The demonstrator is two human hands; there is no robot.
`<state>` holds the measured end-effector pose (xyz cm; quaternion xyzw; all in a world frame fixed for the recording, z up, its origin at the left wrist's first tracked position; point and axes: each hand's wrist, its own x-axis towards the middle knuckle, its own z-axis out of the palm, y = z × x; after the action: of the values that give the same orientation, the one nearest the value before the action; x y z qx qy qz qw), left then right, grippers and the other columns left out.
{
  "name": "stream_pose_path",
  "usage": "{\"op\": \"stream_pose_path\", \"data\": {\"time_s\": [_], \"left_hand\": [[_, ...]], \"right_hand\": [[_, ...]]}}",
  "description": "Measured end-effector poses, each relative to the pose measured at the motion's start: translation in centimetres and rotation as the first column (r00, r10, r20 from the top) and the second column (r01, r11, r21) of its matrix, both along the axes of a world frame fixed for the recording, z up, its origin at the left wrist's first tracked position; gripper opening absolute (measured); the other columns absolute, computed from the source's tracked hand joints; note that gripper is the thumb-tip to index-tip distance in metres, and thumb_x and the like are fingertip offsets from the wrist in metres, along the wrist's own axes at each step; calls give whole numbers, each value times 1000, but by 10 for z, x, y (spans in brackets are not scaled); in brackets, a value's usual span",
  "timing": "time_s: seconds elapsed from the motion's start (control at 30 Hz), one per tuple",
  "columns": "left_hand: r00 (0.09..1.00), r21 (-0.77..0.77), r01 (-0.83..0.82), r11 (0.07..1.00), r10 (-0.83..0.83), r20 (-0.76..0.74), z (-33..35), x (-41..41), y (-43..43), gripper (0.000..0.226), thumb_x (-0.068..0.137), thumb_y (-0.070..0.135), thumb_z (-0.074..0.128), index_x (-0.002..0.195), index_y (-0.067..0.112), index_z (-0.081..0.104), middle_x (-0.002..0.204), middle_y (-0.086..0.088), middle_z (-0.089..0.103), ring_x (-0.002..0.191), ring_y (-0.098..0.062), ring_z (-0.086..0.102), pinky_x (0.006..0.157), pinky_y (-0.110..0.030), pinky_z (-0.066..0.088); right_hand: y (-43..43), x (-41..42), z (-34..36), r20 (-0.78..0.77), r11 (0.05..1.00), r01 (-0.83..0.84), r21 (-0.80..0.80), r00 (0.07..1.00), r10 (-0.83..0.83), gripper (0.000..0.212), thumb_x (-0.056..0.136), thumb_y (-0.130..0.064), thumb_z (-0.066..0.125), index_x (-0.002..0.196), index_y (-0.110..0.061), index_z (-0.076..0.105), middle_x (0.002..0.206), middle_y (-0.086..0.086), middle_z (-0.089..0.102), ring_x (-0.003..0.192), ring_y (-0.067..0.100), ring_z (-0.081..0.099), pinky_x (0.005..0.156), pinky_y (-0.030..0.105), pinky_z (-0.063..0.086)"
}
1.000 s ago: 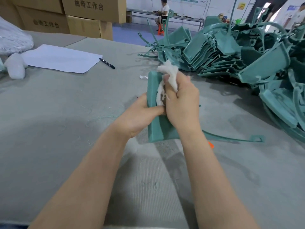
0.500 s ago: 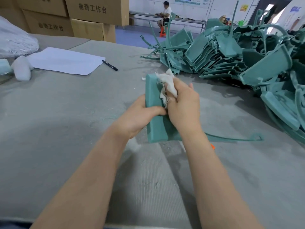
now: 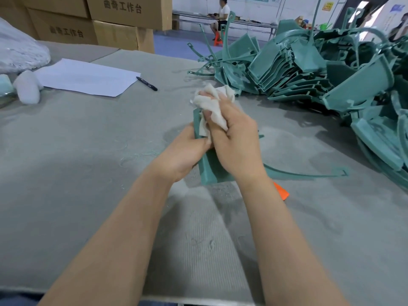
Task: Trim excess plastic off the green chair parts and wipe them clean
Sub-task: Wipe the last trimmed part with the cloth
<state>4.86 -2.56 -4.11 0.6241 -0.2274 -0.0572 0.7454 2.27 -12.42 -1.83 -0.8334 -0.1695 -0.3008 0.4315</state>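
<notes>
A green chair part (image 3: 209,168) stands on edge in the middle of the grey table (image 3: 88,151). My left hand (image 3: 184,152) grips its left side from below. My right hand (image 3: 234,140) holds a crumpled white cloth (image 3: 213,107) and presses it against the upper end of the part. A thin curved green strip (image 3: 309,174) runs from the part to the right along the table. Most of the part's top is hidden behind the cloth and my right hand.
A large heap of green chair parts (image 3: 320,74) fills the right side. An orange tool (image 3: 281,191) lies just right of my right forearm. White paper (image 3: 88,77) and a black pen (image 3: 146,83) lie far left, with cardboard boxes (image 3: 123,16) behind.
My right hand has slid the cloth up along the part toward its far end. The left hand keeps the same hold.
</notes>
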Motion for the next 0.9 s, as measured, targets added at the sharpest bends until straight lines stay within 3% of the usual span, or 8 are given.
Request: {"op": "stream_pose_path", "data": {"time_s": [0.17,0.3,0.37,0.47,0.57,0.63,0.77,0.9], "left_hand": [[1000,36,-2,999,1,9,3,-1,-1,26,66,7,58,84,22,68,78,4,71,77,-12,67,73,-29,55],[1000,-94,20,995,-22,-17,3,-2,2,33,86,-10,47,89,20,62,71,9,72,71,-4,69,64,-17,54],[998,-198,0,980,-13,-64,4,-2,4,32,91,-11,42,96,18,54,71,10,73,71,-1,69,65,-15,53],[999,-186,3,983,-12,-49,5,-4,2,19,87,5,51,98,20,57,79,11,74,79,-1,69,69,-15,53],[1000,-55,3,998,-4,-20,5,-3,0,25,78,4,56,94,22,65,82,7,73,81,-8,69,71,-22,55],[1000,19,-13,1000,13,-16,5,-3,0,28,70,6,56,91,20,67,81,3,72,79,-12,69,71,-26,57],[999,-36,-39,999,38,-19,2,-2,2,27,83,-1,54,89,23,65,79,8,73,77,-6,69,67,-19,54],[983,-183,-113,977,84,-161,-1,2,5,32,74,6,58,102,20,56,88,6,72,80,-3,69,67,-16,52]], "right_hand": [[-10,3,6,-71,983,157,98,986,-150,22,99,-14,50,111,-7,67,94,3,66,93,27,60,98,52,42],[3,-5,3,60,998,12,69,998,-16,31,92,-3,55,121,-4,65,129,13,62,124,19,53,110,42,38],[9,-7,3,126,998,-67,22,990,64,31,89,1,57,118,-2,66,131,11,61,124,9,46,112,37,35],[8,-4,4,75,997,-51,55,996,47,30,91,-4,55,119,-6,67,130,8,62,126,14,51,111,46,36],[-2,1,4,-82,986,115,123,991,-106,21,97,-12,51,108,-7,69,103,8,70,100,25,62,100,48,43],[-7,2,4,-111,977,167,132,982,-153,19,98,-15,51,97,-8,68,86,3,65,85,27,58,94,46,45],[3,-6,4,-42,995,67,80,997,-64,28,93,-10,52,116,-6,68,122,10,67,117,26,58,103,46,41],[17,-11,3,14,999,-51,17,999,51,31,88,-3,55,117,-7,68,131,6,62,126,19,53,110,47,35]]}}
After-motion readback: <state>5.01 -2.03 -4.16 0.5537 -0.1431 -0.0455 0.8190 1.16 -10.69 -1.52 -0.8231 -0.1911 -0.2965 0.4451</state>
